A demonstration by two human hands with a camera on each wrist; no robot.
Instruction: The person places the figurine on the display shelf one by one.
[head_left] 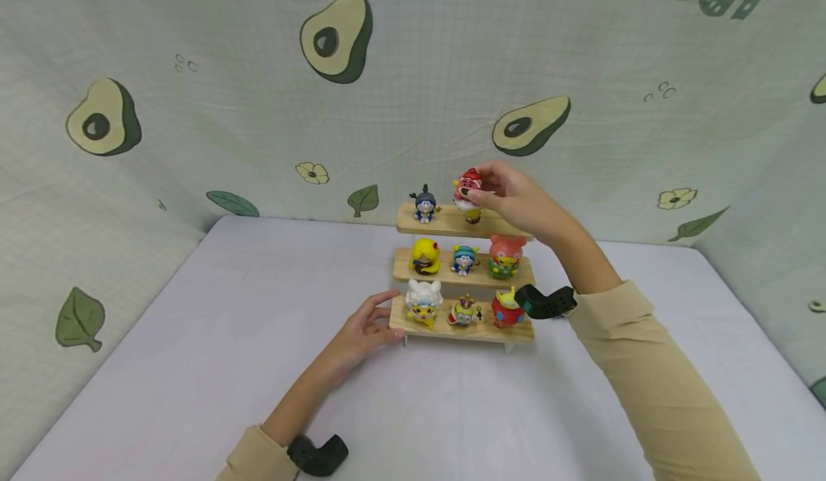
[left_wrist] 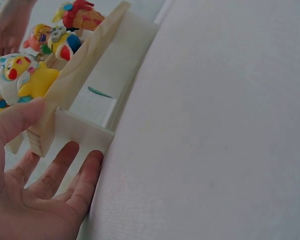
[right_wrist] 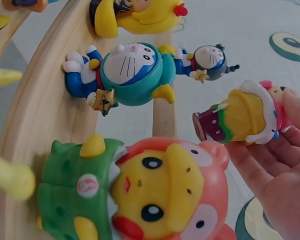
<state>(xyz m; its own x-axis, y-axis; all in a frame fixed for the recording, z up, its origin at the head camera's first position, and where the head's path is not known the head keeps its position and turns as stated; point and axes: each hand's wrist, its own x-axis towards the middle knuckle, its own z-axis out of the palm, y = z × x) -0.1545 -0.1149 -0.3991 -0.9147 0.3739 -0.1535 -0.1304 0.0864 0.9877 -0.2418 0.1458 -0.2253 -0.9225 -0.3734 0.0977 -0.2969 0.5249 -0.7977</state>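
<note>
My right hand [head_left: 516,193] pinches a small toy figurine [right_wrist: 245,114] between thumb and fingers, over the top board of a three-tier wooden display stand [head_left: 416,329]. The figurine has a pink bear head, a white collar, a yellow waffle-like body and a dark red base; its base is apart from the board in the right wrist view. My left hand [head_left: 356,339] holds the bottom board's left end, thumb on the wood and fingers beside the white support leg [left_wrist: 85,125]. A dark-capped blue figurine [head_left: 424,207] stands at the top board's left.
On the middle board stand a yellow-haired figurine [head_left: 425,256], a teal-capped blue one [head_left: 464,259] and a pink-hooded one [head_left: 505,257]. The bottom board bears a white-hooded yellow figurine [head_left: 423,302], a crowned one [head_left: 463,312] and a red one [head_left: 507,310]. An avocado-print cloth [head_left: 413,108] hangs behind.
</note>
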